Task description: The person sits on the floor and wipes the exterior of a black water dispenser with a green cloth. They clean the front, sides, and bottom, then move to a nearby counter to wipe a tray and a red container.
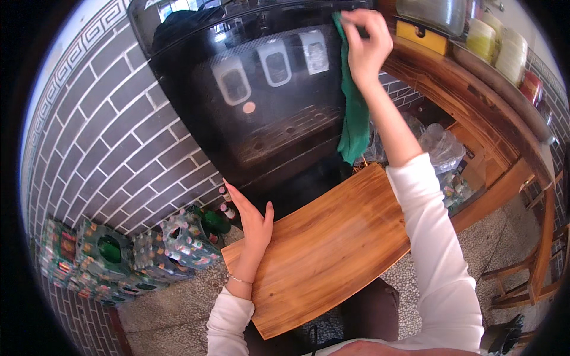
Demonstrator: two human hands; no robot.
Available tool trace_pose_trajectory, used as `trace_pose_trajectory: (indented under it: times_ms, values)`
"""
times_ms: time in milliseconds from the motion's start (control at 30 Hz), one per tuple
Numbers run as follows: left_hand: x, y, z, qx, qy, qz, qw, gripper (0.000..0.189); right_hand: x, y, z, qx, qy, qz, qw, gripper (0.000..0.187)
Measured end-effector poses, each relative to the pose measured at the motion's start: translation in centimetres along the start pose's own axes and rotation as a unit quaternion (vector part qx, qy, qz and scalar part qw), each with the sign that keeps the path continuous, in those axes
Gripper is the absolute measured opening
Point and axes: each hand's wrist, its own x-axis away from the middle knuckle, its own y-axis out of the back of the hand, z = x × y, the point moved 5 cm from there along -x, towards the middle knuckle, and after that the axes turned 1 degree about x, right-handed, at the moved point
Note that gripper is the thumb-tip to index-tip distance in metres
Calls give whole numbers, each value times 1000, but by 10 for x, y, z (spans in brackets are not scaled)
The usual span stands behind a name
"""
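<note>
A green cloth (355, 115) hangs from my right hand (367, 42), its top end pinched between thumb and fingers. It drapes along the right edge of a tall black glass-fronted cabinet (285, 147), which looks like a fridge or display cooler. Pale reflections show in the glossy front. Lower down, my left hand (251, 216) is held out with fingers apart and nothing in it, near the cabinet's lower left edge. Under my left wrist lies a wooden bench top or small table (329, 249), between me and the cabinet.
Shrink-wrapped packs of bottles (107, 253) stack against the grey brick-patterned wall (133, 124) at left. To the right runs a wooden counter (472, 84) bearing stacked bowls (510, 55) and a yellow box (421, 35). Plastic bags (441, 147) sit below it. A wooden stool (534, 267) stands at far right.
</note>
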Motion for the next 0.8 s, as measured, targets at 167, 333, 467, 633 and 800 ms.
trace_pose_trajectory:
  times_ms: [167, 333, 467, 633, 800]
  values:
    - [2, 1, 3, 5, 4, -8, 1000, 97, 95, 28, 29, 20, -113, 80, 990, 16]
    - [-1, -2, 1, 0, 7, -13, 1000, 96, 16, -12, 29, 8, -11, 62, 998, 15]
    - [0, 1, 4, 17, 16, -25, 999, 96, -47, -51, 88, 66, 139, 43, 987, 54]
    - [-1, -4, -3, 42, 18, -25, 999, 98, -48, -75, 94, 158, 158, 233, 946, 69]
    - [-1, -2, -4, 20, 3, -40, 999, 98, -45, -108, 153, 180, 217, 262, 923, 67]
